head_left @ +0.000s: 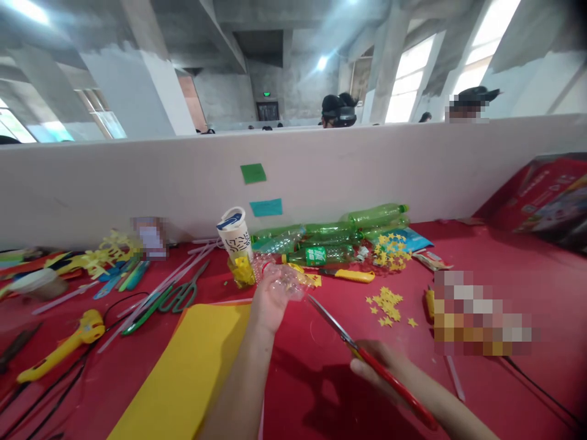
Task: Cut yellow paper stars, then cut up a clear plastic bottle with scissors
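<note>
Near the middle of the table, my left hand (270,299) is closed round a clear plastic bottle piece (291,281) with a red cap end. My right hand (378,363) grips red-handled scissors (337,327), whose blades point up and left toward the clear piece and do not touch it. The blades look nearly together. Yellow foam sheets (192,360) lie beside my left forearm. Small yellow stars (387,305) are scattered to the right, and a yellow cutter (353,276) rests behind the scissors.
Green bottles (330,229) and a white cup (235,235) stand or lie along the white partition (183,183). At left are a yellow glue gun (64,348), green scissors (183,293), straws and cables. A blurred power strip (477,318) sits right. People show beyond the partition.
</note>
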Demonstrator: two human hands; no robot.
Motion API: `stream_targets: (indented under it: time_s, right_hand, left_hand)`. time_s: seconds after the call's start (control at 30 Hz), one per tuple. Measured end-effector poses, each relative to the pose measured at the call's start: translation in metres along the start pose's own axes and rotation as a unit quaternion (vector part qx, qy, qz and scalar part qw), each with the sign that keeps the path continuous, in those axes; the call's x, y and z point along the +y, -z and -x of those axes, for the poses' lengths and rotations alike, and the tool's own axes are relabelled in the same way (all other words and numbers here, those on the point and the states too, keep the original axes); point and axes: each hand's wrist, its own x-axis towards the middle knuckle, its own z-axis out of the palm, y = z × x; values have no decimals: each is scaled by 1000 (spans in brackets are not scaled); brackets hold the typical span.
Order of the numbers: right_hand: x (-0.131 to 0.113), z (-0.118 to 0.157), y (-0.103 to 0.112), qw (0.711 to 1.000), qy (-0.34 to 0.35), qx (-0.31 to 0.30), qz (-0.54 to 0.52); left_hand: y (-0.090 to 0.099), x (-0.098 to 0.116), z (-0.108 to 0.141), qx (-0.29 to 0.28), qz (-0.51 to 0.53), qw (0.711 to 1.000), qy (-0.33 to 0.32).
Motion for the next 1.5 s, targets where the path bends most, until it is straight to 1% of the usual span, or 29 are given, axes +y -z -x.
stream_targets:
  time_s: [0.13,0.2,0.27,0.4,0.5,0.6,0.73,1.0,1.27,1.5]
  right_hand:
    - [4,4,-7,998,6,-27,-57]
    - [4,6,-7,995,11,-43,-88]
    - [3,7,-6,994,14,-46,-102]
    - [5,6,-4,994,33,-38,-94]
    - [3,6,-4,995,26,-40,-87]
    - [-2,8,-3,995,17,-36,-94]
    - [-4,11,-2,993,13,-35,-110]
    - [1,10,-5,993,22,-32,-112]
    - [0,11,-6,991,16,-30,-131]
    - [-2,11,-7,991,-6,-28,-132]
  left_hand:
    - [-4,-9,0,-11,-27,1000,7]
    - [-5,-11,2,-21,-38,999,4]
    - [-6,-11,3,-23,-43,999,10]
    - [-5,-6,5,-10,-45,998,33]
    - [-1,-3,5,0,-36,999,27]
    - [-1,-2,5,-13,-40,999,25]
    - [-4,-7,7,-29,-50,998,28]
    - [-10,-21,15,-29,-56,998,8]
    - [-12,-21,18,-57,-75,995,-27]
    - [-11,-21,18,-59,-70,995,-40]
